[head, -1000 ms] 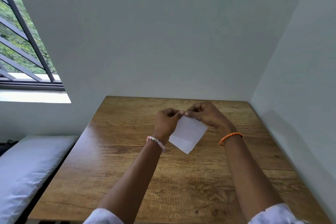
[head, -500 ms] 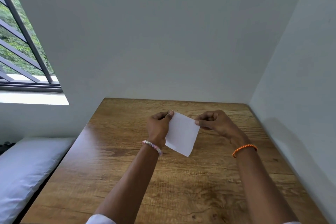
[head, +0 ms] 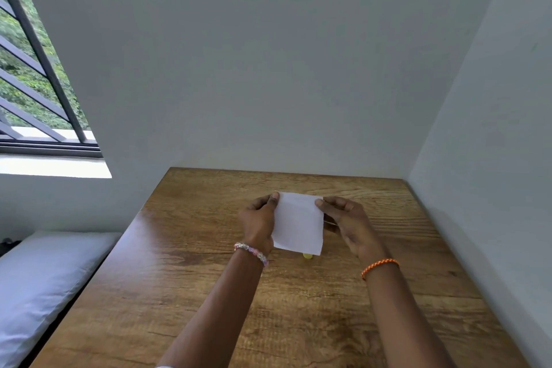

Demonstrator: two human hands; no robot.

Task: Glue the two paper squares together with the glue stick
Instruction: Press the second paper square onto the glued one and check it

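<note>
White paper (head: 298,222) sits at the centre of the frame, held up above a wood-grain table (head: 191,287) by two bare hands. It reads as a single square sheet from this side; whether a second square lies behind it cannot be told. The left hand (head: 258,222) grips the sheet's left edge, its thumb tip pressed on the upper left corner and its fingers curled out of sight behind the paper. The right hand (head: 348,222) pinches the upper right corner between thumb and forefinger, the remaining fingers folded behind the right edge. So both hands are closed on the paper, one on each side, with the sheet's width between them. The paper hangs nearly flat, facing the camera, its lower edge slightly tilted down to the right.

Just below that lower edge, a small yellow thing (head: 307,256) peeks out on the table; most of it is hidden by the paper, and it is too small to identify with certainty.

A pale beaded bracelet (head: 251,252) circles the left wrist, and an orange braided band (head: 379,266) circles the right wrist. The table runs into a corner of plain grey-white walls (head: 268,69). In the upper left of the frame is a window with dark slanted bars (head: 38,51) and green foliage beyond; in the lower left lies a white pillow (head: 38,284) beside the table.
</note>
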